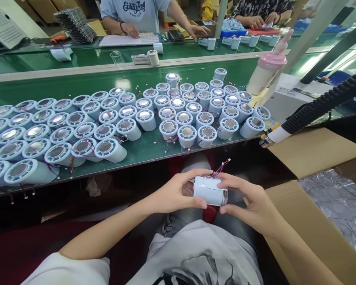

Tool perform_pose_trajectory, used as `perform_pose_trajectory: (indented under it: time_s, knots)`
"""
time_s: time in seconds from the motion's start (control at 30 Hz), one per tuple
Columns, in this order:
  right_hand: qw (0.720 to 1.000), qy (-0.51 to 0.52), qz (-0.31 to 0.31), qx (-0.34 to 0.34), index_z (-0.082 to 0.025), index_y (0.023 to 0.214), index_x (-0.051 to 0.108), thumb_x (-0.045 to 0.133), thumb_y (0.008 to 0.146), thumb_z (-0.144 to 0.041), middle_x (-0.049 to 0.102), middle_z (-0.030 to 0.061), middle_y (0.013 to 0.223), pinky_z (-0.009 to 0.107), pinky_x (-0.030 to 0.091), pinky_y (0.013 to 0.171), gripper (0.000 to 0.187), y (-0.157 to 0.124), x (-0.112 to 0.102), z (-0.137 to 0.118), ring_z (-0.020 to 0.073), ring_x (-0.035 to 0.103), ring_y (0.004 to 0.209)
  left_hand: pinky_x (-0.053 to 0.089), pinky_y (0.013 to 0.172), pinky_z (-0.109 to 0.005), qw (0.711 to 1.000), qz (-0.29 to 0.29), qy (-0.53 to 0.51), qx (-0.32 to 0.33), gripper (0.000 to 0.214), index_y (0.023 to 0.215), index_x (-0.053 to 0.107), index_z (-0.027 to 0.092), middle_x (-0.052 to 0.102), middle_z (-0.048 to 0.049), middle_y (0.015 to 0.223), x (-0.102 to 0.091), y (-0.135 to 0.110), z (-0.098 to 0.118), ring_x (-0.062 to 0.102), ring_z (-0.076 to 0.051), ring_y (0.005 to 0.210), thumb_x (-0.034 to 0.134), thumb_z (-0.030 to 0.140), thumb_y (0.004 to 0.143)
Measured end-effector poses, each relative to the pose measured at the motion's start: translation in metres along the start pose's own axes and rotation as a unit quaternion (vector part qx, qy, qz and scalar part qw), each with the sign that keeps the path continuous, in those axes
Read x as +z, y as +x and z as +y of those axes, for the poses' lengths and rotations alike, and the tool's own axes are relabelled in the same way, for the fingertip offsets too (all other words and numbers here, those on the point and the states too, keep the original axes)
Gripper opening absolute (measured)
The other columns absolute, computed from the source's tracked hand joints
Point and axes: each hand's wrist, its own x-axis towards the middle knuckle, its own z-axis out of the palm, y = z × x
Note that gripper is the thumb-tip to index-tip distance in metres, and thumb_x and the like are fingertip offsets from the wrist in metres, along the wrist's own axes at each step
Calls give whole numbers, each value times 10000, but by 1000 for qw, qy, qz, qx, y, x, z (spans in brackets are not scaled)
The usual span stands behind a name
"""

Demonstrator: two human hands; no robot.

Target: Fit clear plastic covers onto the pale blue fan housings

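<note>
Between my two hands, above my lap, lies a light blue cylindrical housing (pixel 209 190) turned on its side. My left hand (pixel 184 192) wraps round its left end, thumb along the near side. At the right end, where a clear rim shows, my right hand (pixel 247 200) grips it with thumb and fingers. Thin red and blue wires with small white connectors (pixel 222 164) stick up from its far side. Beyond my hands, many similar blue housings (pixel 186 134) with round metallic discs on top stand in rows on the green bench.
At right, an open cardboard box (pixel 296 209) holds clear plastic parts (pixel 338 209). An electric screwdriver (pixel 274 136) on a black coiled cord hangs above it. A pink-capped bottle (pixel 265 71) stands at the bench's right. Two co-workers sit across the green belt, which carries handheld fan-like parts (pixel 145 58).
</note>
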Motion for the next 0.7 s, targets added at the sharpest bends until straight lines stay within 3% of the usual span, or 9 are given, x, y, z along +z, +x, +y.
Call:
perform_pose_trajectory:
  time_s: [0.1,0.3,0.47,0.57,0.7]
  knots:
    - [997,57,-8,47,-287,1123,626,784,770,-240,621,63,1315,378,548,930,389,-1,-1,0,276,601,1190,507,936,-345,997,6,63,42,742,1368,516,305,573,-77,1320,-1,-2,2,603,-251,1126,826,331,694]
    - [982,152,-29,104,-294,1163,620,773,794,-280,627,54,1233,362,577,885,400,-1,-4,-6,256,629,1119,471,1022,-388,994,8,96,59,761,1381,513,309,564,-87,1371,0,-7,5,559,-279,1226,830,313,688]
    - [964,237,-32,119,-274,1146,608,775,795,-307,649,49,1192,326,562,861,390,1,-1,-1,213,640,1052,439,1062,-418,999,8,20,32,826,1411,472,270,531,-110,1417,0,-4,4,537,-282,1266,837,223,671]
    - [942,307,63,118,-247,1114,600,807,752,-322,680,68,1145,318,561,806,424,0,8,16,217,657,999,448,1037,-423,996,33,-85,14,827,1395,480,215,562,-137,1382,2,20,-1,559,-290,1238,847,210,654]
    - [902,334,256,97,-234,1104,564,819,716,-379,692,70,1099,343,535,854,486,2,17,50,223,657,1001,409,1053,-422,985,60,-159,9,734,1293,578,143,596,-157,1344,8,84,-6,539,-307,1256,860,330,642]
